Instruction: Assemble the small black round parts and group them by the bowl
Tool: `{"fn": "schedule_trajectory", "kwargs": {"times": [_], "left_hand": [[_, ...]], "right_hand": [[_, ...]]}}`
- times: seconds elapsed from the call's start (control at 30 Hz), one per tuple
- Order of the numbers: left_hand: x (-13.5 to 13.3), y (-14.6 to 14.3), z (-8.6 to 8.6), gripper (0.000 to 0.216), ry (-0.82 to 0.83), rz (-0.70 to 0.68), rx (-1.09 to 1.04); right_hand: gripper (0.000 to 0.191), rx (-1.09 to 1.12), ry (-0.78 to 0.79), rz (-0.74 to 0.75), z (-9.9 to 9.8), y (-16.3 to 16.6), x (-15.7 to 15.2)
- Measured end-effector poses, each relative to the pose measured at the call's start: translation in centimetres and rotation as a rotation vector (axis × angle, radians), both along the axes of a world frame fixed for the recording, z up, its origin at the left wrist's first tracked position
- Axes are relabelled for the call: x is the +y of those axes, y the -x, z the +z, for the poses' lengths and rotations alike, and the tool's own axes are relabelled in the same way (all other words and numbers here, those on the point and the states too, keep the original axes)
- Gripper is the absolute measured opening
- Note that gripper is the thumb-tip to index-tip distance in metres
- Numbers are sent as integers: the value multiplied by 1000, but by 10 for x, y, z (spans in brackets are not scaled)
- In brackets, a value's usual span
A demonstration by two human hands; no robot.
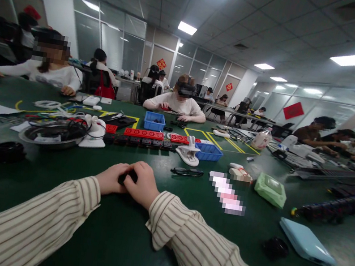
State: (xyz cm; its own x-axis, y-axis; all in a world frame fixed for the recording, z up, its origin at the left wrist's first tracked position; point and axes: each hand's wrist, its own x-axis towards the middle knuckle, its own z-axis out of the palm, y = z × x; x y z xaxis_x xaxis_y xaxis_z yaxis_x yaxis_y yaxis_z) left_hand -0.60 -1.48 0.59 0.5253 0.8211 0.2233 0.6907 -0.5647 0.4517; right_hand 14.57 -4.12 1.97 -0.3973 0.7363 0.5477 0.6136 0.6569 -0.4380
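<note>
My left hand [111,179] and my right hand [142,184] meet over the green table [112,235], in front of my chest. Between them is a small black part [132,175], mostly covered by curled fingers, so its exact kind cannot be made out. Both hands are closed around it. Beyond my right hand lies a pair of black-framed glasses [187,172]. A black round piece [276,248] rests on the table to the right, and several similar black round pieces [9,152] stand at the left.
A metal bowl [27,134] of cables sits at left. Red and black power strips [143,133], blue bins [154,121] and a white clip stand [189,153] line the middle. Green wipes [270,189] and a light-blue box [307,242] lie right. A person [178,103] works opposite.
</note>
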Motion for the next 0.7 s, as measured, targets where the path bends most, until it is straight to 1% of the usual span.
{"fn": "schedule_trajectory", "kwargs": {"times": [0.1, 0.17, 0.27, 0.33, 0.4, 0.47, 0.57, 0.7], "left_hand": [[5, 6, -3, 49, 89, -36, -49], [5, 6, -5, 51, 91, -30, -59], [0, 2, -4, 59, 29, 14, -42], [-5, -3, -1, 59, -35, 61, 4], [-8, -6, 2, 48, -80, 106, 79], [-10, -9, 5, 38, -97, 127, 144], [-8, -8, 6, 37, -112, 97, 156], [-4, -2, 3, 42, -85, 29, 68]], "right_hand": [[23, 9, -27, 88, 2, -1, -4], [29, 30, -48, 83, 4, -1, -6], [28, 54, -51, 10, 5, -2, -7], [28, 53, -31, -61, 4, -2, -5], [32, 41, -9, -131, 3, -2, -3], [35, 15, 0, -168, 2, -1, -1], [29, -29, -17, -150, -1, 0, 1], [12, -62, -47, -52, -1, 0, 2]]}}
